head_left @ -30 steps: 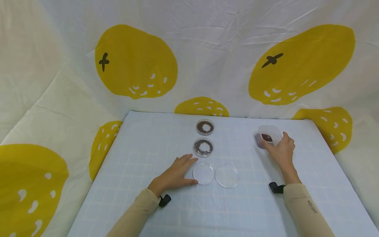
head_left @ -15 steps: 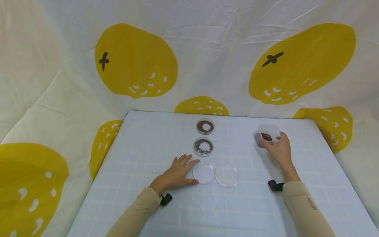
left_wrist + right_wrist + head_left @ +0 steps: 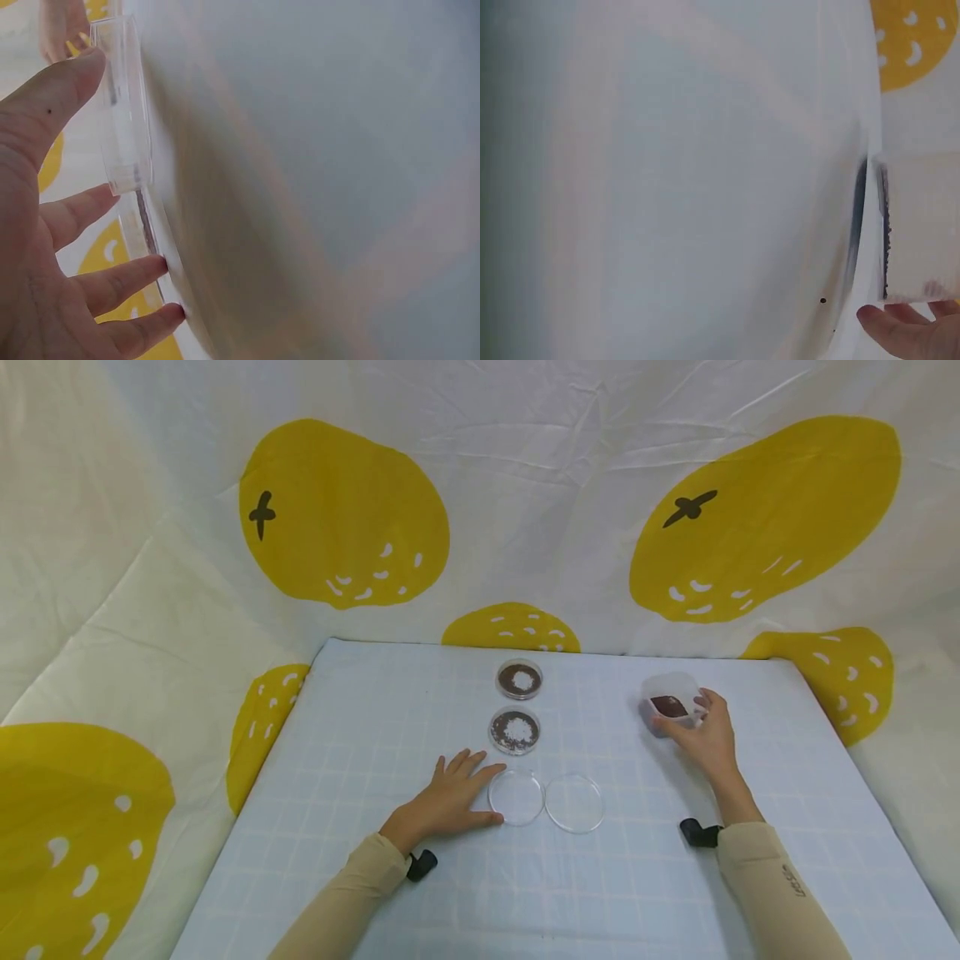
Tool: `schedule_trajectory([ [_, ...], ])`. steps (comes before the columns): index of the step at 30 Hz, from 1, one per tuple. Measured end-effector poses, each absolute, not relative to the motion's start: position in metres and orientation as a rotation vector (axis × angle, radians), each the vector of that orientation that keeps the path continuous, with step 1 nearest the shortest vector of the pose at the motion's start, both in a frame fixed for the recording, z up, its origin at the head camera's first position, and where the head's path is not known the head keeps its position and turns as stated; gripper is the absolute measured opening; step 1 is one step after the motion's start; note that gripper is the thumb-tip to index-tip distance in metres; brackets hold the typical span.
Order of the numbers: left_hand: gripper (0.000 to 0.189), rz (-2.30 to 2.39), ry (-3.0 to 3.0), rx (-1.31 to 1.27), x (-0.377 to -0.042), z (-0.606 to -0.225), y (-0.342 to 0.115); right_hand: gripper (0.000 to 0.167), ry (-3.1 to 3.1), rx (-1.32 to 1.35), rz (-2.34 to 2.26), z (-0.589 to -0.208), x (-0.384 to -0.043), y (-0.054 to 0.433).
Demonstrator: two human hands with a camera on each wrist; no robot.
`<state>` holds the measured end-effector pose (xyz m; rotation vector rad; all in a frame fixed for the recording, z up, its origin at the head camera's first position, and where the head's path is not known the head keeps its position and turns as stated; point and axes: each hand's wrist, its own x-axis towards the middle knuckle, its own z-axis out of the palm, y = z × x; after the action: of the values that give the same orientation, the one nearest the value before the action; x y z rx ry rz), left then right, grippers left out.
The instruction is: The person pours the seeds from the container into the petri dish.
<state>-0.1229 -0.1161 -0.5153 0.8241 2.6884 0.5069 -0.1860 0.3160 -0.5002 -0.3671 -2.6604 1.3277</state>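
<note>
My left hand (image 3: 442, 802) lies with fingers spread beside an empty clear petri dish (image 3: 516, 797). In the left wrist view its thumb and index finger touch opposite sides of that dish's wall (image 3: 124, 112). Over at the right, my right hand (image 3: 705, 739) grips a translucent plastic container (image 3: 670, 685), thumb at the near side and fingers on the right side. Dark brown granular material (image 3: 669, 707) lies in the container's bottom. The right wrist view shows the container (image 3: 922, 217) just above the tabletop, with a dark shadow under it.
A second empty clear round dish (image 3: 574, 803) sits right of the first. Two petri dishes, a nearer one (image 3: 515, 731) and a farther one (image 3: 519, 680), hold brown material topped with white bits. A hanging cloth (image 3: 525, 485) with yellow fruit borders the table's back.
The right hand has shifted the container slightly left, and more of the brown material shows inside it. My left hand has stayed almost still at the dish.
</note>
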Motion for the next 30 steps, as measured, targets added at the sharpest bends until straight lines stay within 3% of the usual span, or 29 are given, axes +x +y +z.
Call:
schedule_trajectory([
  [18, 0.082, 0.491, 2.691, 0.816, -0.125, -0.515, -0.116, 0.106, -2.615, -0.222, 1.552, -0.500, -0.180, 0.300],
  [30, 0.081, 0.491, 2.693, 0.820, -0.123, -0.512, -0.116, 0.098, -2.634, 0.242, 1.389, -0.496, -0.176, 0.276],
])
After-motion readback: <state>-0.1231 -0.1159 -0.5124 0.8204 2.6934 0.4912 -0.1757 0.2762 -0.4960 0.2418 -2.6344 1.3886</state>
